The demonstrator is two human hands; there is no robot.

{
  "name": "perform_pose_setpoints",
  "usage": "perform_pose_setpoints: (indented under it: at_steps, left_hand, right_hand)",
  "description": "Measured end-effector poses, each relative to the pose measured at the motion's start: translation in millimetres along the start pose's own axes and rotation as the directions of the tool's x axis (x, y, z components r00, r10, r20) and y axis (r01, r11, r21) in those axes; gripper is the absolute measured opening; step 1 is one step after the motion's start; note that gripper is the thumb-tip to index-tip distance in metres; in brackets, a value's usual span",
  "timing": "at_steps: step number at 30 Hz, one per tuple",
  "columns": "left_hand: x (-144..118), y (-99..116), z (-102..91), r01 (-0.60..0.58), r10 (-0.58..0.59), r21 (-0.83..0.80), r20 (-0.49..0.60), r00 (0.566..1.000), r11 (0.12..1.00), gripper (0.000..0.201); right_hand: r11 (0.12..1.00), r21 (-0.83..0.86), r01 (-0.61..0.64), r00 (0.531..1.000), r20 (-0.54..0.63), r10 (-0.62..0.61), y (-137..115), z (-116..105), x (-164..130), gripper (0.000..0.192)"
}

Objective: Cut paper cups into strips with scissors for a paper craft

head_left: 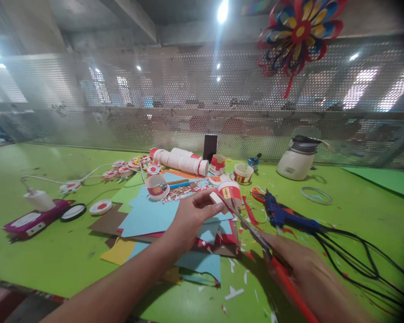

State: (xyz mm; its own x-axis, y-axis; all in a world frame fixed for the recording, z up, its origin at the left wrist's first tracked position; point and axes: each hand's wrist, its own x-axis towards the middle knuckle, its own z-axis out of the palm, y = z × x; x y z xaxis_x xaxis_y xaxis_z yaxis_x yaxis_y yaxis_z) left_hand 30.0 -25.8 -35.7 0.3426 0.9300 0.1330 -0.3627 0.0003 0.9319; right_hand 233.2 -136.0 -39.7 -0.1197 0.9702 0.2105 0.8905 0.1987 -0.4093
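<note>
My left hand (197, 213) pinches a small white piece of paper (218, 200) between thumb and fingers, above a stack of coloured paper sheets (151, 215). Wrapped in my right hand (299, 264) are red-handled scissors (261, 240), their blades pointing up and left to the edge of the white piece. Whether the blades are fully closed cannot be made out. A red and white paper cup (229, 194) is right behind the blade tips. White and red paper scraps (234, 294) lie on the green table below.
A blue glue gun (286, 215) with black cables lies right of my hands. Paper cups (242, 173), a stacked cup roll (182, 162), a phone (210, 147) and a white jug (296, 161) stand behind. At left are a purple power strip (37, 220) and red-white discs (101, 207).
</note>
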Motion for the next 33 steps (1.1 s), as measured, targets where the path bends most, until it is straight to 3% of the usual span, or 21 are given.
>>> perform_pose_setpoints:
  at_steps: [8, 14, 22, 33]
  left_hand:
    - [-0.1, 1.5, -1.5, -0.018, 0.019, -0.032, 0.036, 0.999, 0.999, 0.033]
    - [-0.5, 1.8, -0.8, 0.031, -0.034, -0.086, -0.035, 0.999, 0.996, 0.042]
    - [-0.7, 1.8, -0.5, 0.044, -0.045, -0.064, -0.012, 0.999, 0.997, 0.043]
    - [0.0, 1.6, -0.9, 0.013, -0.013, 0.023, 0.023, 1.000, 1.000, 0.040]
  right_hand:
    - [0.999, -0.024, 0.044, 0.999, -0.021, -0.044, 5.3, 1.7, -1.5, 0.041]
    - [0.999, 0.044, 0.024, 1.000, 0.016, -0.025, -1.9, -4.9, 0.1, 0.040]
    - [0.990, 0.142, -0.003, 0.992, 0.126, -0.015, -1.1, -6.5, 1.4, 0.041]
    - [0.990, 0.142, -0.011, 0.993, 0.117, -0.005, -0.1, -4.4, 0.6, 0.039]
